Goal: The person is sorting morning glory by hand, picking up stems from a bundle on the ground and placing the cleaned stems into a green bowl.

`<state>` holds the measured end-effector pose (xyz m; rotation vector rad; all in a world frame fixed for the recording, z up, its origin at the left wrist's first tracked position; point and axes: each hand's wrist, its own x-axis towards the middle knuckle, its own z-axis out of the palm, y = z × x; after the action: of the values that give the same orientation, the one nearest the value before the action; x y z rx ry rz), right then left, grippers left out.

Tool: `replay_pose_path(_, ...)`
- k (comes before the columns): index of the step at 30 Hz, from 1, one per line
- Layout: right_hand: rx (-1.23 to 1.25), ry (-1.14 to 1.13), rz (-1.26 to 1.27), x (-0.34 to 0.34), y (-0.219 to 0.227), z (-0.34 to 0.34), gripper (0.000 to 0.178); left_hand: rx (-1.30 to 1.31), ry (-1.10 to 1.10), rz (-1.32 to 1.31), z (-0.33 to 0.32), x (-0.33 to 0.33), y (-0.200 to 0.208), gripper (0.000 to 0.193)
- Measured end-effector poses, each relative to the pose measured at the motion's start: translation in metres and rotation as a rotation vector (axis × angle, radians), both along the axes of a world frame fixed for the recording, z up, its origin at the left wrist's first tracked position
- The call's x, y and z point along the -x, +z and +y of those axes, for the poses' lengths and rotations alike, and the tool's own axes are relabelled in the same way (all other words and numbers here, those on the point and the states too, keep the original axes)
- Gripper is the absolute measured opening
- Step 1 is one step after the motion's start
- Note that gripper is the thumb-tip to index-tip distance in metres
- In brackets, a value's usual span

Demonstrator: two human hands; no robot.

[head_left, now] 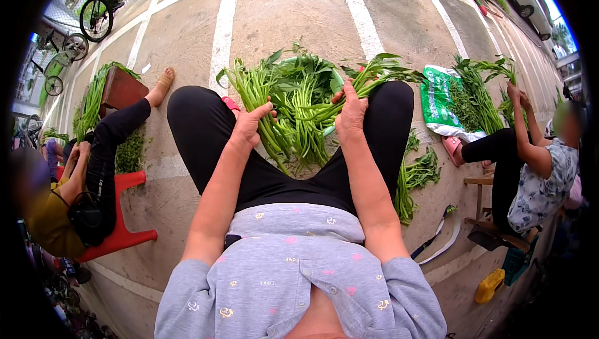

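Between my knees stands a light green basin [337, 83] piled with long-stemmed leafy greens [299, 99] that look like water spinach. Closed around stems at the pile's left side is my left hand [248, 124], with its thumb on top. My right hand [351, 113] grips a bunch of water spinach [380, 76], its leaves pointing away to the right over my right knee. Stems from that bunch run left across the pile. The basin's near side is mostly hidden by greens. Part of a pink shoe [231, 104] shows beside my left knee.
More greens [415, 177] lie on the ground beside my right leg. At right, a seated person [536, 164] holds greens by a green-and-white sack [437, 99]. Another person [62, 195] sits left on a red stool [125, 214], near a brown box [118, 92]. Bicycles [97, 18] stand behind.
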<state>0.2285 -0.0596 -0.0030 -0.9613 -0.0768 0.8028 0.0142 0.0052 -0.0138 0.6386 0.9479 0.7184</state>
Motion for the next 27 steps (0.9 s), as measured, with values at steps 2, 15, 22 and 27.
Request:
replay_pose_path(2, -0.011, 0.131, -0.108, 0.002, 0.000, -0.004, 0.014, 0.005, -0.015, 0.001, -0.003, -0.006, 0.008, 0.026)
replay_pose_path(15, 0.223, 0.866, -0.217, 0.052, 0.008, -0.007, 0.027, -0.003, -0.238, -0.114, -0.005, -0.006, 0.005, 0.029)
replay_pose_path(22, 0.233, 0.878, -0.210, 0.051, -0.003, -0.006, 0.023, -0.067, -0.190, -0.059, -0.010, -0.007, 0.010, 0.028)
replay_pose_path(27, 0.160, 0.880, -0.209, 0.051, -0.001, -0.007, 0.023, -0.072, -0.187, -0.037, -0.011, -0.007, 0.009, 0.029)
